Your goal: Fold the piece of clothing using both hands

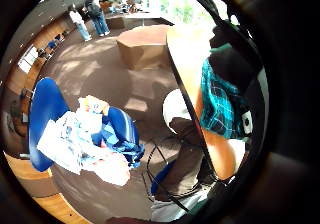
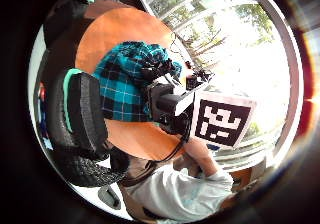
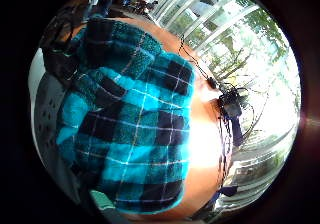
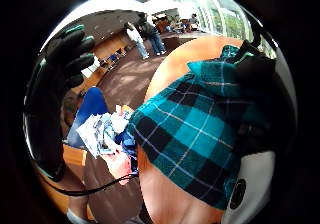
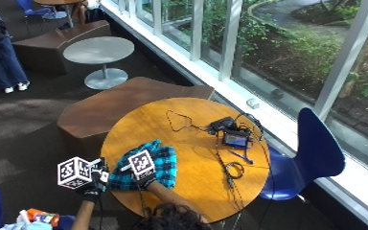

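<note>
The right hand (image 5: pixel 144 179) lies on the cloth (image 5: pixel 165 167), low and left of centre in the outside view. Its palm views are filled with plaid, so the palm is close over the fabric, but whether it grasps the cloth or only presses it I cannot tell. The left hand (image 5: pixel 89 190) is off the table's edge, lower left in the frame, apart from the cloth. The right thumb side view shows it (image 4: pixel 57 89) with fingers spread and holding nothing, so it is released.

The cloth sits bunched at the near left part of the table (image 5: pixel 197 177), with one edge close to the rim. To do this step well, I judge the left hand should come in and take the free edge while the right pins the middle. Both should then draw the fabric flat before any fold, and square the edges so the halves meet. The cloth would be better slid toward the table's centre, where nothing hangs over.

Counted:
- one cloth, teal and black plaid
- two hands
- one wooden table
- one device (image 5: pixel 236 139) with cables, upper right on the table and well apart from the cloth
</note>
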### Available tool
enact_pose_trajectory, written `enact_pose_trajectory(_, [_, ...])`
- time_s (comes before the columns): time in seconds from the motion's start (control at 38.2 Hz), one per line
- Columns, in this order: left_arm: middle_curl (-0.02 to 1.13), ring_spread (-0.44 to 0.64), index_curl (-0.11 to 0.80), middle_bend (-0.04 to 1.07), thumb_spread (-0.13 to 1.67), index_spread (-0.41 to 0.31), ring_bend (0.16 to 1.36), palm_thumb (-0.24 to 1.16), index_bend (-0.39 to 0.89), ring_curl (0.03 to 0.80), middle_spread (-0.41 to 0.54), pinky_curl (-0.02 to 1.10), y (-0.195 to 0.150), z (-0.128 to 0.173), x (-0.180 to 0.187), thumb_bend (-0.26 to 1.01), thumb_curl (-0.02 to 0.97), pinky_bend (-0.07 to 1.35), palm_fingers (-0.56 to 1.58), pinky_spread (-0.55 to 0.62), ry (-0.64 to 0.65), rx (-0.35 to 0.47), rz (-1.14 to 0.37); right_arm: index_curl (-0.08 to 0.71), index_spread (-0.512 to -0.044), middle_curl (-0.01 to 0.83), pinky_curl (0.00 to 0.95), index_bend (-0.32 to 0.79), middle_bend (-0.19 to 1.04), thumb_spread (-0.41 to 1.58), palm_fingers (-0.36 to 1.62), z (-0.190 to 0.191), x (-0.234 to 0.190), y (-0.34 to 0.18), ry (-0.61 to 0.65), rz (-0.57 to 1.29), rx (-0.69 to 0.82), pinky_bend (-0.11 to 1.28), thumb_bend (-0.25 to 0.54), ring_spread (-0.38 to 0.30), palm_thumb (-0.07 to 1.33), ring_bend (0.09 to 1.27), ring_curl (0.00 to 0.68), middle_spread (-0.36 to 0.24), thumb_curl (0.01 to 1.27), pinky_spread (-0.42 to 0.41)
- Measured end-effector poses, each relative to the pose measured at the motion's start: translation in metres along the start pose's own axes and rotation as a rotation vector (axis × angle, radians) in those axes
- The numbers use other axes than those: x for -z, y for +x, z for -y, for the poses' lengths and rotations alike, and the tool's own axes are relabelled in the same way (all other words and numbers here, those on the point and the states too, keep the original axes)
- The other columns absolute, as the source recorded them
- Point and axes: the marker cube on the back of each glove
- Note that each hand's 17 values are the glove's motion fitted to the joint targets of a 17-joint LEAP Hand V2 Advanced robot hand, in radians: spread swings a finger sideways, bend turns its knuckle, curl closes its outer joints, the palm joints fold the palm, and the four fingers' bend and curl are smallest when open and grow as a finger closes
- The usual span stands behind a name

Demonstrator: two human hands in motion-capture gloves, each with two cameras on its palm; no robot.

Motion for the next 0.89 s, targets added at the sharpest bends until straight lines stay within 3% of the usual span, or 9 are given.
enact_pose_trajectory(0.13, [0.41, 0.0, 0.308, 0.24, 1.52, -0.122, 0.54, 0.29, 0.12, 0.34, -0.102, 0.42, 0.007, 0.002, -0.001, 0.11, 0.232, 0.5, 0.63, 0.01, -0.01, -0.014, -0.003, 0.349, -0.31, 0.357, 0.355, 0.13, 0.15, 0.59, 0.98, -0.007, 0.015, 0.014, -0.026, 0.002, 0.058, 0.43, -0.023, -0.238, 1.12, 0.39, 0.371, -0.177, 0.69, -0.184])
enact_pose_trajectory(0.24, [0.41, -0.01, 0.304, 0.24, 1.52, -0.122, 0.53, 0.3, 0.12, 0.337, -0.105, 0.42, 0.019, 0.008, -0.007, 0.11, 0.239, 0.5, 0.64, 0.0, -0.013, -0.054, 0.016, 0.337, -0.314, 0.36, 0.362, 0.1, 0.17, 0.72, 0.81, -0.023, 0.069, 0.047, -0.092, 0.087, 0.147, 0.42, -0.056, -0.217, 1.03, 0.36, 0.373, -0.167, 0.66, -0.139])
enact_pose_trajectory(0.26, [0.41, -0.01, 0.303, 0.24, 1.52, -0.122, 0.52, 0.3, 0.11, 0.337, -0.106, 0.42, 0.023, 0.009, -0.007, 0.11, 0.24, 0.5, 0.64, 0.0, -0.011, -0.066, 0.019, 0.338, -0.315, 0.363, 0.374, 0.1, 0.17, 0.72, 0.85, -0.027, 0.084, 0.057, -0.11, 0.109, 0.17, 0.44, -0.032, -0.222, 1.05, 0.39, 0.387, -0.171, 0.67, -0.139])
enact_pose_trajectory(0.39, [0.42, -0.01, 0.299, 0.23, 1.52, -0.122, 0.52, 0.31, 0.12, 0.338, -0.108, 0.42, 0.055, 0.004, 0.0, 0.11, 0.245, 0.49, 0.64, 0.0, -0.014, -0.13, 0.034, 0.328, -0.317, 0.362, 0.357, 0.13, 0.18, 0.88, 0.78, -0.05, 0.142, 0.107, -0.198, 0.171, 0.219, 0.4, -0.076, -0.203, 0.88, 0.33, 0.364, -0.159, 0.62, -0.103])
enact_pose_trajectory(0.55, [0.42, 0.0, 0.295, 0.23, 1.52, -0.122, 0.51, 0.31, 0.12, 0.338, -0.11, 0.42, 0.091, -0.006, 0.008, 0.11, 0.248, 0.48, 0.64, 0.0, -0.042, -0.196, 0.068, 0.313, -0.321, 0.365, 0.358, 0.11, 0.18, 1.0, 0.71, -0.077, 0.18, 0.168, -0.271, 0.186, 0.135, 0.4, -0.05, -0.184, 0.78, 0.32, 0.359, -0.152, 0.58, -0.065])
enact_pose_trajectory(0.68, [0.42, 0.0, 0.291, 0.22, 1.51, -0.123, 0.51, 0.3, 0.12, 0.339, -0.11, 0.41, 0.119, -0.011, 0.003, 0.09, 0.246, 0.46, 0.64, 0.0, -0.043, -0.259, 0.128, 0.292, -0.317, 0.368, 0.362, 0.09, 0.19, 1.07, 0.61, -0.1, 0.201, 0.211, -0.254, 0.171, -0.059, 0.41, -0.034, -0.151, 0.73, 0.32, 0.359, -0.138, 0.55, -0.024])
enact_pose_trajectory(0.89, [0.43, 0.01, 0.287, 0.21, 1.48, -0.127, 0.5, 0.28, 0.12, 0.338, -0.108, 0.41, 0.133, -0.015, -0.006, 0.07, 0.246, 0.46, 0.63, 0.02, -0.091, -0.308, 0.296, 0.278, -0.319, 0.371, 0.359, 0.12, 0.19, 1.14, 0.55, -0.118, 0.207, 0.237, -0.276, 0.047, -0.2, 0.4, -0.026, -0.098, 0.68, 0.3, 0.35, -0.117, 0.51, 0.046])
